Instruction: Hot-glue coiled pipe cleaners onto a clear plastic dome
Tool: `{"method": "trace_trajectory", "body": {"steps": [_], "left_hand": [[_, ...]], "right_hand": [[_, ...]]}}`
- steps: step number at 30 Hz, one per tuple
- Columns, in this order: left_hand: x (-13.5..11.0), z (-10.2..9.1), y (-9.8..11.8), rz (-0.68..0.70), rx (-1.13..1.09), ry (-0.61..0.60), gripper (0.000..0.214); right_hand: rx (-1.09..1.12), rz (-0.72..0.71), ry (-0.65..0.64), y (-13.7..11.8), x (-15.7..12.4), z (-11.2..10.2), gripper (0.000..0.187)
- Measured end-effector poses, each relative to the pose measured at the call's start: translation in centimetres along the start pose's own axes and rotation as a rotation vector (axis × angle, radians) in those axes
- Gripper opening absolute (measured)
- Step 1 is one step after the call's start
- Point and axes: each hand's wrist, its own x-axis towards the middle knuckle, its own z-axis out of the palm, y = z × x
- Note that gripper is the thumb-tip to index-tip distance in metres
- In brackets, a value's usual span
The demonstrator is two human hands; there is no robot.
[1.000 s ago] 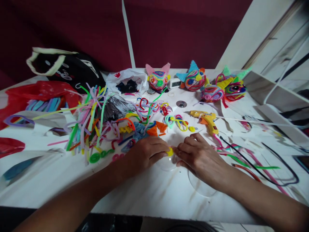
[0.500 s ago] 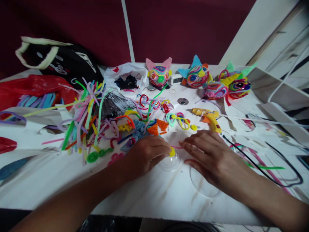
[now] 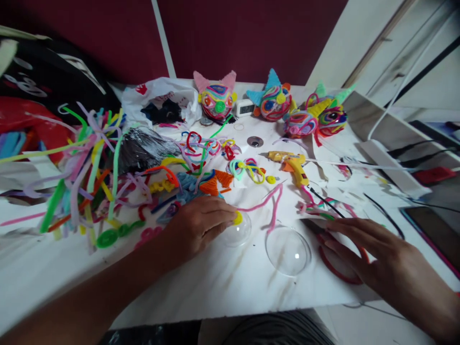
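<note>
My left hand (image 3: 197, 223) is closed, pinching a small yellow coil (image 3: 237, 218) against the top of a clear half-sphere (image 3: 240, 233) on the white table (image 3: 223, 282). A pink pipe cleaner (image 3: 273, 203) trails from there toward the back. A second, larger clear half-sphere (image 3: 287, 250) lies just to the right. My right hand (image 3: 373, 254) is at the right with fingers stretched out, lying over red-handled scissors (image 3: 334, 269) and touching them.
A yellow glue gun (image 3: 293, 165) with a black cord lies behind the domes. A big pile of coloured pipe cleaners (image 3: 89, 177) fills the left. Three finished pipe-cleaner heads (image 3: 217, 100) stand at the back by a small clock (image 3: 246, 108). A phone (image 3: 434, 230) lies far right.
My right hand left the yellow coil and swept right onto the scissors, uncovering the larger dome and the pink pipe cleaner. My left hand kept its pinch. The view shifted right.
</note>
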Motion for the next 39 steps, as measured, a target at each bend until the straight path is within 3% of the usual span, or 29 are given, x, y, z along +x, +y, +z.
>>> {"method": "trace_trajectory", "body": {"steps": [6,18,24,28,32,35,37,39], "left_hand": [[0.0,0.1,-0.1,-0.020,-0.025,0.000,0.018],[-0.1,0.0,0.2,-0.012,-0.015,0.020,0.017],[-0.3,0.0,0.1,-0.018,-0.009,0.028,0.017],[-0.4,0.2,0.1,-0.006,-0.016,0.053,0.018],[-0.5,0.4,0.0,-0.005,-0.020,0.058,0.019],[-0.6,0.4,0.0,-0.015,-0.023,0.052,0.019],[-0.6,0.3,0.0,-0.015,-0.013,0.053,0.019],[-0.7,0.3,0.1,-0.011,-0.001,0.054,0.018]], "right_hand": [[-0.001,0.061,-0.073,-0.2,-1.9,0.3,0.033],[-0.067,0.008,-0.142,0.7,-2.7,0.6,0.032],[0.100,0.093,-0.060,-1.5,-2.3,0.9,0.028],[0.143,0.108,-0.007,-1.9,-0.8,0.5,0.028],[0.121,0.130,0.023,0.5,1.9,0.3,0.027],[0.093,0.223,-0.029,3.1,4.9,1.1,0.032],[0.083,0.307,-0.135,4.6,7.2,2.1,0.035],[0.069,0.335,-0.186,5.6,9.3,3.3,0.030]]}}
